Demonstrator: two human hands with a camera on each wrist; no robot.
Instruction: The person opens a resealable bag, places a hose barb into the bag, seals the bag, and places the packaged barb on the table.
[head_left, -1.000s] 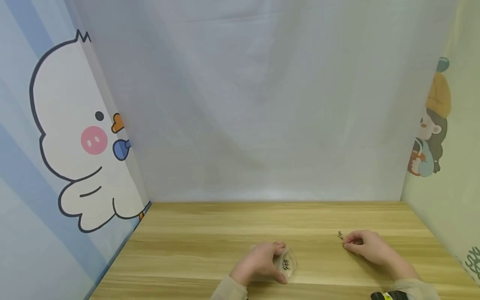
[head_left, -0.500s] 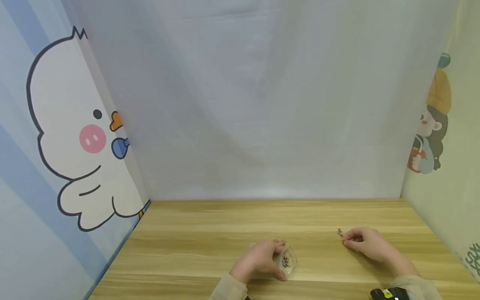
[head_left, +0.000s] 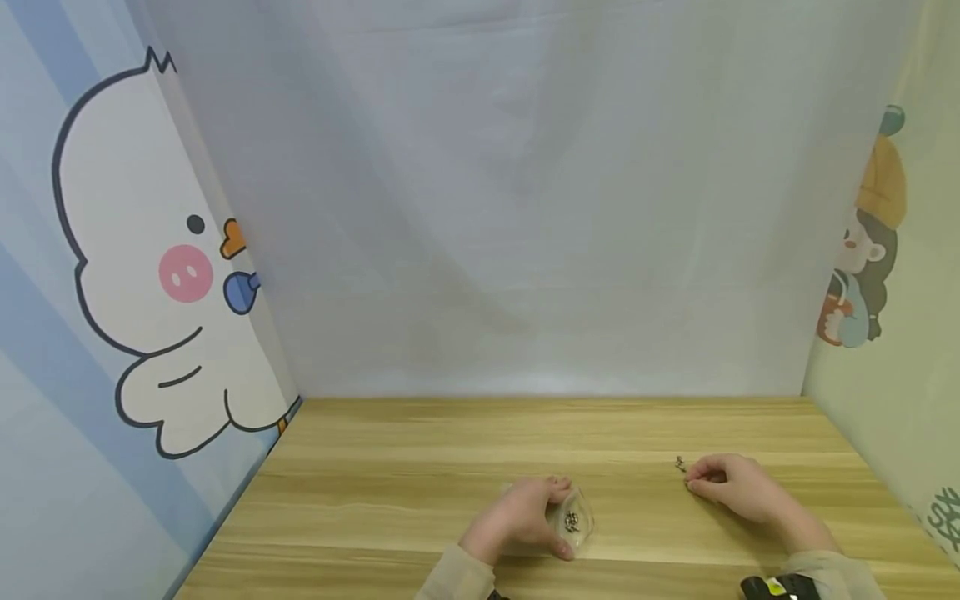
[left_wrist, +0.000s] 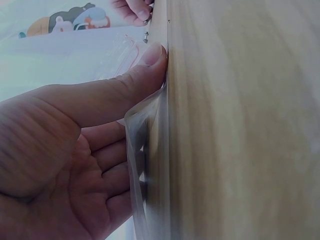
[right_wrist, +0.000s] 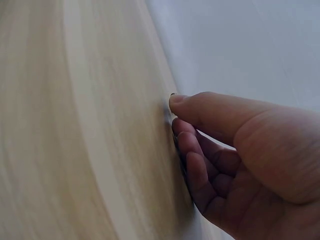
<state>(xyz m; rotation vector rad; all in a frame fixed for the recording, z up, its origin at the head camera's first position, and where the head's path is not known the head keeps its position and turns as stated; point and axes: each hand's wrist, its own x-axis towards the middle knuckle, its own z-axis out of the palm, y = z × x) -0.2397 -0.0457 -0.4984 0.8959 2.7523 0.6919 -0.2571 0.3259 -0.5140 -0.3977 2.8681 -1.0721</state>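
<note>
My left hand holds a clear plastic zip bag low over the wooden table, its mouth spread toward the right between thumb and fingers. A little heap of small metal screws shows inside the bag. In the left wrist view, the thumb lies along the edge of the bag. On the right, my right hand pinches a small screw at the tabletop, largely hidden by the fingertips. Just beyond those fingertips lie a few loose screws. The right wrist view shows the other fingers curled beneath the thumb.
The wooden tabletop runs back to a pale grey curtain. Printed panels flank it, with a white cartoon bird on the left and a cartoon figure on the right. A black wrist strap sits on the right forearm.
The head view has shifted slightly, so the table sits a little higher in it. Both hands keep almost the same place and hold, left at the bag, right at the screw.
</note>
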